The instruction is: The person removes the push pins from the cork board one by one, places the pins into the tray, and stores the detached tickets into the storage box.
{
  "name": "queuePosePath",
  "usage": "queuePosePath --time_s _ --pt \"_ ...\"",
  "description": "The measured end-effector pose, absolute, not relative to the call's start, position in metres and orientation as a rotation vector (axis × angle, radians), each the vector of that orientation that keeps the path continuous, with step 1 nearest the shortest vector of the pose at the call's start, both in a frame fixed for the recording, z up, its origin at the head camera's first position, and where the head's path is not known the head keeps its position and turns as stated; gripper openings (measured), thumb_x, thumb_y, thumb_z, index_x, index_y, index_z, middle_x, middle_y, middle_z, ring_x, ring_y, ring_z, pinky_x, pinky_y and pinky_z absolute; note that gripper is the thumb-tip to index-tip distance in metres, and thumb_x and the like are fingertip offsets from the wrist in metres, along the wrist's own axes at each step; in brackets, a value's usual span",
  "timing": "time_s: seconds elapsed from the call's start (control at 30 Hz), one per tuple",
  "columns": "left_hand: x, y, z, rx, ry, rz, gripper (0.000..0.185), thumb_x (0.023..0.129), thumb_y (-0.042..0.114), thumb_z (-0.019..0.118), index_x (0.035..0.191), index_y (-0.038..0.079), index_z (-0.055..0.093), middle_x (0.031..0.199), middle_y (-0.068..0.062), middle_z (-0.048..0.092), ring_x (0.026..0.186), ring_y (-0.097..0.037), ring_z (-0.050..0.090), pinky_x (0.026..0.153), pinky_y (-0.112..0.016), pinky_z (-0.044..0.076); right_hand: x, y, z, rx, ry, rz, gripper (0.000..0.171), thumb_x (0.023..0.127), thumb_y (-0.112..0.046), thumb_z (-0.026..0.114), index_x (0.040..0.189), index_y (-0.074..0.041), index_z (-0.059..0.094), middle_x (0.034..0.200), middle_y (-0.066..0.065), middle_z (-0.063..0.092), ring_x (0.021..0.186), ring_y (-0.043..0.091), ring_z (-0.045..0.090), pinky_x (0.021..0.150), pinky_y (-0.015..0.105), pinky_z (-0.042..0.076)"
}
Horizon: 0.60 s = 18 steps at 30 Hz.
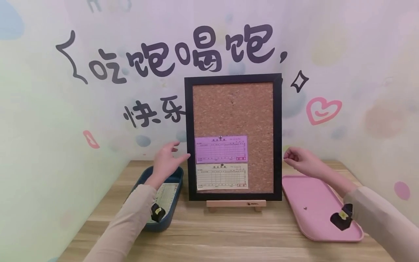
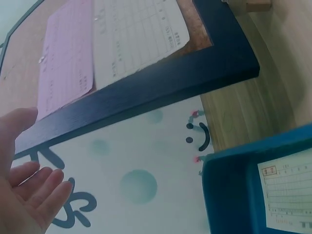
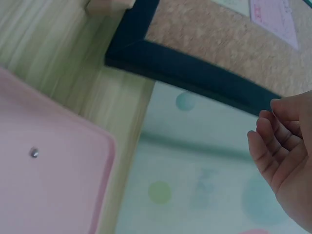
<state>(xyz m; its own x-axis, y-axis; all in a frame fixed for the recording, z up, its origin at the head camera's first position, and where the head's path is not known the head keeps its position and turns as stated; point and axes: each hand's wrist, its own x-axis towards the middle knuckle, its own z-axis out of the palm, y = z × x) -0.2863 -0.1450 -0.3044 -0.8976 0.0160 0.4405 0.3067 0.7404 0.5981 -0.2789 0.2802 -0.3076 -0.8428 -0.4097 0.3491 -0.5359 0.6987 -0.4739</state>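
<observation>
A black-framed cork board (image 1: 234, 109) stands upright. A purple form slip (image 1: 212, 151) is fixed at its lower left by a small pushpin at the top edge, above a cream form slip (image 1: 212, 178) fixed likewise. Beside the frame's left edge is my left hand (image 1: 165, 160), thumb and fingers spread apart and holding nothing. My right hand (image 1: 304, 162) is at the frame's right edge, fingers loosely bent and thumb close to the index finger. Nothing shows between them in the right wrist view; whether the thumb touches the frame (image 3: 195, 90) is unclear.
At left, a dark blue tray (image 1: 178, 196) holds more form slips (image 1: 167, 194). A pink tray (image 1: 317, 193) at right has one small pushpin (image 1: 305, 208) on it. The board rests on a wooden easel (image 1: 229, 203), with a lettered wall (image 1: 343, 54) behind.
</observation>
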Motion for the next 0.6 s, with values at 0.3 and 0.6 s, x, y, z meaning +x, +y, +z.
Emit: queuePosePath --time_s 0.3,0.6 --pt "-0.301 -0.125 -0.317 -0.273 -2.475 -0.946 0.071 0.077 0.029 0.072 0.132 -0.001 0.04 0.129 -0.017 0.046 0.107 -0.028 0.053 0.085 -0.04 0.047 -0.284 0.238 -0.29 0.763 -2.702 0.809 0.004 0.085 -0.004 0.059 0.088 -0.001 0.058 0.073 0.006 0.057 0.063 0.015 0.048 0.056 0.025 0.044" --pt "-0.305 -0.116 -0.324 -0.323 -2.445 -0.882 0.077 0.075 0.03 0.074 0.135 0.0 0.035 0.129 -0.019 0.044 0.104 -0.03 0.054 0.085 -0.041 0.047 -0.296 0.208 -0.285 0.816 -2.664 0.871 0.004 0.084 -0.003 0.06 0.086 0.0 0.06 0.07 0.004 0.056 0.061 0.015 0.046 0.053 0.025 0.042"
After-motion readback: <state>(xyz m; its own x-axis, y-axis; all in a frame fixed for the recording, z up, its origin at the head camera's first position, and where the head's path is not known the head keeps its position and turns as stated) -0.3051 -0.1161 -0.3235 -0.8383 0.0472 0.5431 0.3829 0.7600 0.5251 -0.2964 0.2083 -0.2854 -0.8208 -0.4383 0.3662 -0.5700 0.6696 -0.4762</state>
